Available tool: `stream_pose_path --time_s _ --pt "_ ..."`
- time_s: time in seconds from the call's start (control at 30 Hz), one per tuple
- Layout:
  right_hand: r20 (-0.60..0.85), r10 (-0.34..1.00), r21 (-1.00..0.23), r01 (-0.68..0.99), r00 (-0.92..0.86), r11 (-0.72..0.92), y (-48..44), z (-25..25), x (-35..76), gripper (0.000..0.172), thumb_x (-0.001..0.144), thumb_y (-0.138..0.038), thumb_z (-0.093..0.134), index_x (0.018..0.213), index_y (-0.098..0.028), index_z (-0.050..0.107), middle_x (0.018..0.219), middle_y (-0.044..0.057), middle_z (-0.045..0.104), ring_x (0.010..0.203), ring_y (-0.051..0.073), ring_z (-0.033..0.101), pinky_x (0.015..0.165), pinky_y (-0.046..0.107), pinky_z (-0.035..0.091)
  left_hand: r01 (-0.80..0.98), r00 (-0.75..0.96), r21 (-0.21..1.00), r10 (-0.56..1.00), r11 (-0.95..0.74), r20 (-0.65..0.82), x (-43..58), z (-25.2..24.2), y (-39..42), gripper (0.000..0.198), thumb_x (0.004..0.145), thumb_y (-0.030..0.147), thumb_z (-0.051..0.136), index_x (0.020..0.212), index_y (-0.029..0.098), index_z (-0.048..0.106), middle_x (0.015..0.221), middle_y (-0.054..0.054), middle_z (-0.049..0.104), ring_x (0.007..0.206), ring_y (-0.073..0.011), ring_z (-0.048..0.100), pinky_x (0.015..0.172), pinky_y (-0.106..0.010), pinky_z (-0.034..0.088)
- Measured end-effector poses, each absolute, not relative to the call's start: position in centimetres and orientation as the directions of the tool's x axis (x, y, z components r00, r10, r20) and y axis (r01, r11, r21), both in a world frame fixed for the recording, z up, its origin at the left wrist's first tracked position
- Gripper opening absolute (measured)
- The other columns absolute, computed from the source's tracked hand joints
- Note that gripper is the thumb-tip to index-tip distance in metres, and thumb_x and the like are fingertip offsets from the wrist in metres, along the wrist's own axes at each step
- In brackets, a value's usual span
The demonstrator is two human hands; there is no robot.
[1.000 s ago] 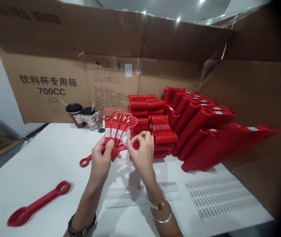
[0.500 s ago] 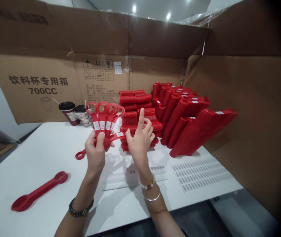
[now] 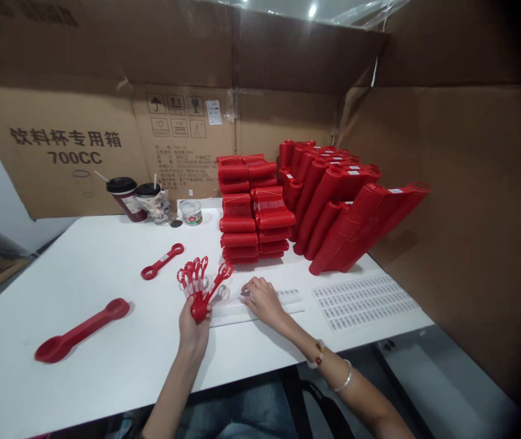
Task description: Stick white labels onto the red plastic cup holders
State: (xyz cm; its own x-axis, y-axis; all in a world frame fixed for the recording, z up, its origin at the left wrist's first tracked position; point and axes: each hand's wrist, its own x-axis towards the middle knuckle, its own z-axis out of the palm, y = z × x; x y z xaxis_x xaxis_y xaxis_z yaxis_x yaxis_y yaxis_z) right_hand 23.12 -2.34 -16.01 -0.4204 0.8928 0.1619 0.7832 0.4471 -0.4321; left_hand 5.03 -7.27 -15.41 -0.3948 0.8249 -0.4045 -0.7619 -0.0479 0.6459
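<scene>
My left hand [image 3: 194, 334] grips a fan of several red plastic measuring spoons [image 3: 199, 310], their ringed ends spread upward with white labels on the handles. Over a curled white label sheet [image 3: 290, 297], my right hand [image 3: 265, 303] has its fingers bent together at the sheet's left part. A small greyish bit shows at those fingertips, too small to name. Beyond the left hand lies a single red spoon [image 3: 162, 262] with a white label. A larger red double-ended spoon [image 3: 84, 331] rests on the table at the left.
Stacked bundles of red spoons [image 3: 254, 210] stand at the back centre, with leaning spoon stacks [image 3: 334, 207] to their right. A flat label sheet [image 3: 363, 303] lies at right. Two lidded cups [image 3: 127, 201] and a clear tub [image 3: 191, 213] stand before the cardboard wall [image 3: 91, 110].
My left hand has lowered with the spoons. My right hand has moved down from near the spoon bundles to the curled label sheet. The view has shifted too.
</scene>
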Motion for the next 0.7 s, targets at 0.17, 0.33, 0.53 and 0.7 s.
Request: stream_pose_path --time_s 0.17,0.33,0.53,0.7 --pt "0.093 0.883 -0.421 0.785 -0.460 0.454 -1.8 -16.9 22.0 0.016 0.082 -0.019 0.069 0.097 -0.020 0.065 0.107 0.008 0.059 0.104 0.025 0.050 0.085 0.036 0.035 -0.737 -0.376 0.676 0.841 -0.016 -0.389 5.0 -16.6 -7.0 0.010 0.080 0.018 0.057 0.084 0.012 0.063 0.077 -0.004 0.069 0.048 -0.0086 0.054 0.048 -0.021 0.046" --pt "0.104 0.874 -0.533 0.715 -0.474 0.451 -1.3 -16.4 21.8 0.011 0.077 -0.009 0.069 0.081 -0.018 0.063 0.104 0.007 0.060 0.105 0.023 0.050 0.087 0.036 0.035 -0.686 -0.382 0.728 0.852 -0.003 -0.357 4.7 -17.4 -6.8 0.014 0.077 0.025 0.062 0.082 0.012 0.063 0.069 -0.002 0.067 0.047 -0.0093 0.054 0.048 -0.020 0.044" --pt "0.235 0.880 -0.778 0.463 -0.412 0.425 -0.9 -13.5 24.2 0.006 0.089 -0.024 0.055 0.090 -0.019 0.053 0.100 0.004 0.061 0.095 0.016 0.059 0.083 0.031 0.045 -0.632 -0.411 0.775 0.859 -0.027 -0.305 4.8 -17.5 -7.1 0.021 0.074 0.030 0.067 0.083 0.013 0.062 0.068 -0.001 0.066 0.047 -0.0094 0.053 0.046 -0.020 0.042" --pt "0.336 0.924 -0.941 -0.018 -0.184 0.339 -2.3 -9.9 22.3 0.038 0.088 -0.034 0.057 0.119 -0.023 0.037 0.106 0.006 0.061 0.089 0.015 0.064 0.085 0.034 0.050 -0.549 -0.461 0.828 0.868 -0.115 -0.185 4.9 -14.8 -8.2 0.028 0.075 0.039 0.070 0.089 0.016 0.063 0.070 0.000 0.066 0.050 -0.0106 0.056 0.050 -0.022 0.046"
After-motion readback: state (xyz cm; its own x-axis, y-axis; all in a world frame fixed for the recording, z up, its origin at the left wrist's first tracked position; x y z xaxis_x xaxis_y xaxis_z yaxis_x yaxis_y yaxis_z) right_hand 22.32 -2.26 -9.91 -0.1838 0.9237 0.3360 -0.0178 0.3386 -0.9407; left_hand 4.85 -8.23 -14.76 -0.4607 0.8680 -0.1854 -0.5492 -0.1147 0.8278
